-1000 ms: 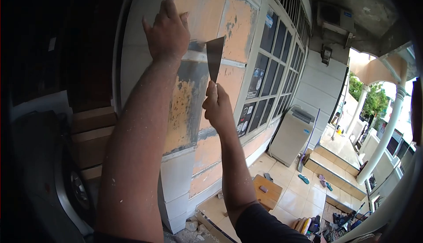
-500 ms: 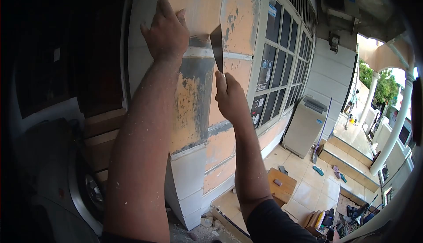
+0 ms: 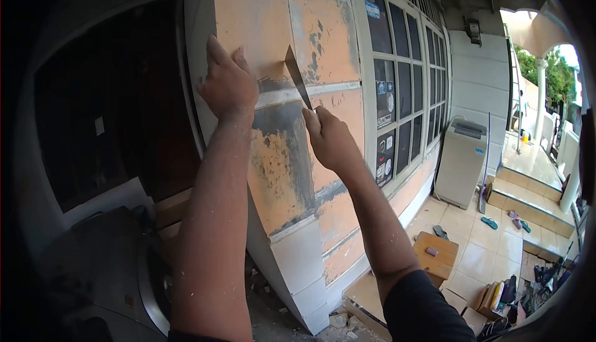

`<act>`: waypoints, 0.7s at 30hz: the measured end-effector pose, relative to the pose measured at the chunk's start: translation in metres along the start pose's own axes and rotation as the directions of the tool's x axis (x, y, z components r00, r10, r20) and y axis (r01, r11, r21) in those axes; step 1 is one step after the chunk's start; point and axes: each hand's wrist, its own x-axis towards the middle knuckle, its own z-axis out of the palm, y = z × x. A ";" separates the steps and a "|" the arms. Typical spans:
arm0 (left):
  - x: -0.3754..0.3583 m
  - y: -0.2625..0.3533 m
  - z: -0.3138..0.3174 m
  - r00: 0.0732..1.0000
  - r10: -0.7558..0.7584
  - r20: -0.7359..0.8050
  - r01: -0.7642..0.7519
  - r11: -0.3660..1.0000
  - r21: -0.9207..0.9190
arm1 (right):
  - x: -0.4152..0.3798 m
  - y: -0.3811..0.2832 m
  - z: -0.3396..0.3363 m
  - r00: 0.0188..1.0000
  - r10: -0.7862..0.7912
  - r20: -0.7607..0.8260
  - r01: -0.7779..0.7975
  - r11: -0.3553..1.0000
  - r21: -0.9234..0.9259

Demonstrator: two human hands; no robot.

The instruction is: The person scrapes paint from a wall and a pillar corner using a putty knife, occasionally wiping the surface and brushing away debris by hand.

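While the left hand (image 3: 228, 84) is pressing spread against the pillar (image 3: 292, 174), the right hand (image 3: 330, 138) is gripping a scraper (image 3: 297, 76). Scraping paint is likely under way; next stroke is needing firm blade pressure.

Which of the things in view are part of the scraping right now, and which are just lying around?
In use:
- scraper, gripped in the right hand, blade against the wall
- left hand, pressed flat on the wall
- orange wall panel with patchy grey paint

Lying about:
- washing machine
- wooden stool
- sandals on the floor
- rubble at the wall's foot
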 end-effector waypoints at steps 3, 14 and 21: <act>-0.002 0.000 -0.002 0.999 -0.006 0.042 0.010 0.994 -0.105 | 0.024 -0.019 0.006 0.995 -0.059 -0.075 0.060 0.998 0.003; 0.000 0.005 -0.013 0.977 -0.086 0.194 0.122 0.976 -0.180 | 0.047 -0.022 0.014 0.995 -0.038 -0.089 0.044 0.997 0.058; -0.001 0.016 -0.025 0.947 -0.147 0.285 0.180 0.979 -0.094 | 0.066 -0.031 0.015 0.990 -0.058 -0.130 0.077 0.987 0.141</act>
